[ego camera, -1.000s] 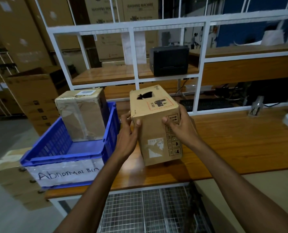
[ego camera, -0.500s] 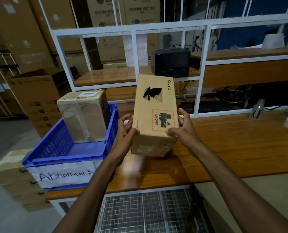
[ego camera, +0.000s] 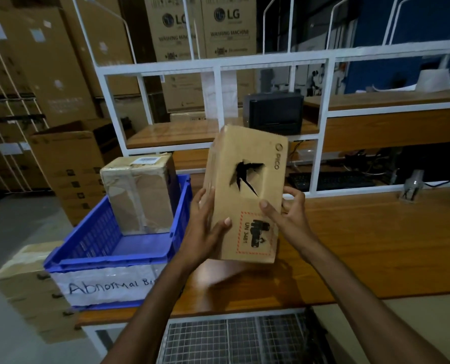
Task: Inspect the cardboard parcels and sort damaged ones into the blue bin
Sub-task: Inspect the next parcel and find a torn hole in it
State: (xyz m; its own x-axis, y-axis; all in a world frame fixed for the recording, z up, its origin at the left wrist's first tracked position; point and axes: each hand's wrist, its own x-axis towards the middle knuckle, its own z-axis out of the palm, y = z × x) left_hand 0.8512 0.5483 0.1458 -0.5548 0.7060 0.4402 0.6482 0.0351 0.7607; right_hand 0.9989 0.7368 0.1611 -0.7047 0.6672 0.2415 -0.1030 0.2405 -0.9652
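A wooden table [ego camera: 376, 245] runs from near left to far right. A white metal frame [ego camera: 321, 127] stands along its far edge and a wire mesh shelf [ego camera: 231, 340] sits under its near edge. A black printer [ego camera: 273, 114] sits on the frame's shelf, and washing-machine cartons [ego camera: 200, 48] are stacked far behind. At the table's left end the blue bin [ego camera: 108, 261] holds a taped parcel [ego camera: 140, 193] standing upright in its far part. The cardboard parcel [ego camera: 245, 193] is held above the table, just right of the bin, with its top tilted away. A ragged black hole [ego camera: 245, 174] tears its facing side, above a red-dashed UN 3481 label. The left hand [ego camera: 205, 227] grips its left side and the right hand [ego camera: 289, 214] its right edge, fingers curled onto it.
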